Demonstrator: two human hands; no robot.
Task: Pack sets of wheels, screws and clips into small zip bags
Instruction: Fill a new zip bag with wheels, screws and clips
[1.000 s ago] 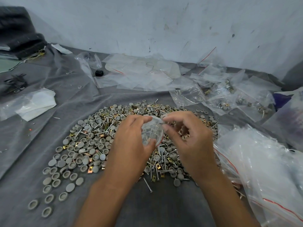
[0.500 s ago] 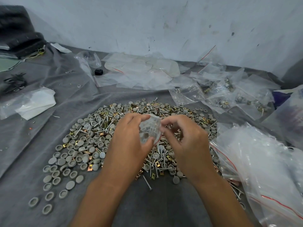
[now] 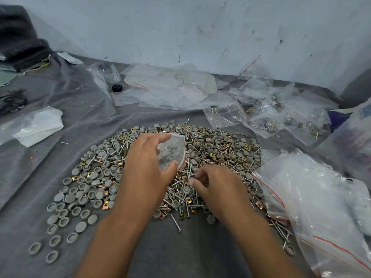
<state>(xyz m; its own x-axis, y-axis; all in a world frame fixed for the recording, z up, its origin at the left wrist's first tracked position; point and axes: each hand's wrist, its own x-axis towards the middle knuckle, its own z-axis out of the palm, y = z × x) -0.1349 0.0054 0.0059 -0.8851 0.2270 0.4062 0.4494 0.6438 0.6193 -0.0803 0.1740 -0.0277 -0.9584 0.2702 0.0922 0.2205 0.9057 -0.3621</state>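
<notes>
The left hand holds a small zip bag up over the big pile of parts. Its thumb and fingers are curled round the bag and pinch it. The bag is clear with a red line along one edge, and some grey wheels show inside it.

The right hand is low, just right of the bag and down on the pile. Its fingers are curled in. I cannot tell if it pinches a part or holds nothing.

The pile lies on a grey cloth that covers the worktop. In the pile are round grey wheels, long silver screws and small gold clips, all mixed up. More wheels sit apart from the pile, on its near left side.

Right of the pile is a heap of empty zip bags with red lines. Behind the pile on the right, near the wall, lie filled bags with parts in them. Behind the pile in the middle are flat clear plastic sheets, with a small black thing at their left edge. Left of the pile lies a white folded bag. Far off on the left, by the wall, is a dark bundle.
</notes>
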